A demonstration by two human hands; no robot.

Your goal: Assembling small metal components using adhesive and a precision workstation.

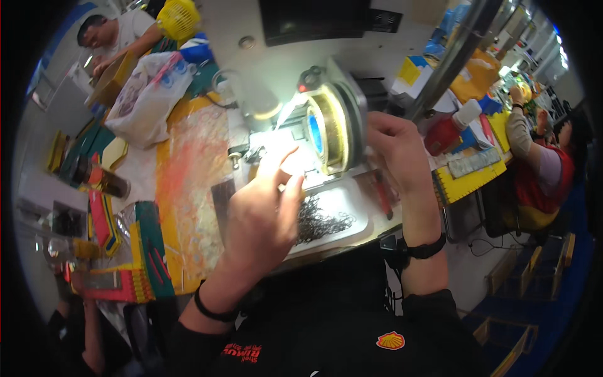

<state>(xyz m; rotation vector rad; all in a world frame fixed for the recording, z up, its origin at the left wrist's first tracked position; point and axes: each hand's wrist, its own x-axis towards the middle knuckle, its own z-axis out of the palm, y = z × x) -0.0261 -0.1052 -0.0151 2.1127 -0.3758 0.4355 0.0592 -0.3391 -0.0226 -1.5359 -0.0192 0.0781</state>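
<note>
A round wheel-like device [339,129] with a pale, lit rim and a blue centre stands upright in front of me under a bright lamp [295,103]. My left hand [264,217] is at its near left, thumb and forefinger stretched toward the lit spot and apart; I see nothing between them. Beside the wheel's right face is my right hand [399,151], its fingers curled together. What those fingers grip is hidden. Below the wheel lies a white tray [355,229] holding many small dark, thin curved pieces [320,220], partly covered by my left hand.
Right of the tray lies a red-handled tool [383,195]. A red bottle [449,131] with a white cap stands beyond my right hand. On the left are a stained orange-edged board [195,151], a white plastic bag [151,94] and a dark jar [103,179]. Other people sit at both sides.
</note>
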